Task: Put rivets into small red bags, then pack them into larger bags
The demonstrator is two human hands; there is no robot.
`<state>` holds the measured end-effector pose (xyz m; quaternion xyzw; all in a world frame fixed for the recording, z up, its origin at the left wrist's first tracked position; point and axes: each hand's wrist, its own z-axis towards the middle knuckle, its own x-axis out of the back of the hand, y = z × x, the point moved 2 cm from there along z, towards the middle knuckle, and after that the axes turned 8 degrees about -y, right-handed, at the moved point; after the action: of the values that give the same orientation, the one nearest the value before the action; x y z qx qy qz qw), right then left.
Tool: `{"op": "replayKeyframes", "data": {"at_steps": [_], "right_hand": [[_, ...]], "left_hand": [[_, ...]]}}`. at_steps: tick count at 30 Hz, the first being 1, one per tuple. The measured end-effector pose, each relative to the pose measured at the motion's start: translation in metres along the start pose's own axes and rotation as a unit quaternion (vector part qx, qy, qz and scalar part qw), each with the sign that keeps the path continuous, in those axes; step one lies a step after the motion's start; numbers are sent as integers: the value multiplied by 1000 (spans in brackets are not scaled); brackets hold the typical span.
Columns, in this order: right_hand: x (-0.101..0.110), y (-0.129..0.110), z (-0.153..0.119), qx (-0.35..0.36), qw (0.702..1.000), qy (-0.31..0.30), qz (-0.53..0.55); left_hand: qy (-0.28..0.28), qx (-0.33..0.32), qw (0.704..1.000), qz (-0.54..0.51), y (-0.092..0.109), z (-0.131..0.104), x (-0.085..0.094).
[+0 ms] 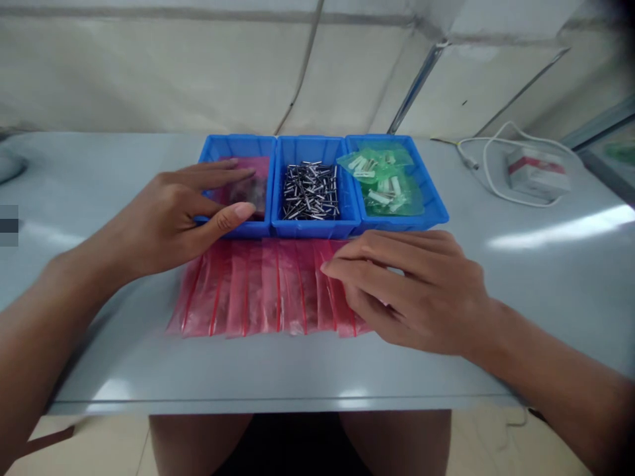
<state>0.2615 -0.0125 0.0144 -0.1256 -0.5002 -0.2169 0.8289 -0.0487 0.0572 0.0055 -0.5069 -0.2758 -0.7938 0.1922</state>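
Note:
Three blue bins stand side by side. My left hand (183, 211) hovers over the left bin (238, 145), fingers spread, above a pink bag (258, 168) with dark contents. Metal rivet-like pins (310, 192) fill the middle bin (315, 229). Green bags (397, 192) with white parts lie in the right bin (431, 205). In front of the bins is a row of several overlapping pink zip bags (262, 291) with red seals. My right hand (411, 284) is at the row's right end, its fingers bent and close together over the bags; whether they pinch one is hidden.
A white and red box (538, 173) with a white cable (489, 158) around it sits at the table's right. The table (278, 377) has its front edge near my legs. A grey object (10, 165) lies far left.

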Motion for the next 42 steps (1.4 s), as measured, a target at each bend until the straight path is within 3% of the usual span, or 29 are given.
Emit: {"op": "replayKeyframes", "data": {"at_steps": [7, 11, 15, 18, 21, 26, 33, 39, 42], "right_hand": [[13, 18, -2, -49, 997, 37, -40], [9, 45, -6, -108, 993, -6, -43], [2, 55, -8, -87, 996, -20, 2], [1, 55, -8, -83, 996, -14, 30], [1, 53, -8, -77, 996, -14, 44], [2, 52, -8, -50, 999, 7, 22], [3, 47, -7, -47, 999, 9, -15], [8, 22, -1, 3, 995, 12, -104], [2, 12, -3, -10, 997, -32, -75]], "left_hand": [[-15, 7, 999, 34, 10, 6, 5], [-41, 47, 996, 64, 12, 7, 4], [-73, 82, 991, 82, 5, 4, 0], [-24, 64, 990, 122, 8, 3, 1], [25, -8, 992, 123, 20, 3, 0], [31, -89, 986, 138, 38, 3, -14], [63, -70, 990, 102, 43, 4, -16], [80, -58, 992, 82, 46, 6, -15], [79, -68, 991, 82, 46, 7, -16]]}}
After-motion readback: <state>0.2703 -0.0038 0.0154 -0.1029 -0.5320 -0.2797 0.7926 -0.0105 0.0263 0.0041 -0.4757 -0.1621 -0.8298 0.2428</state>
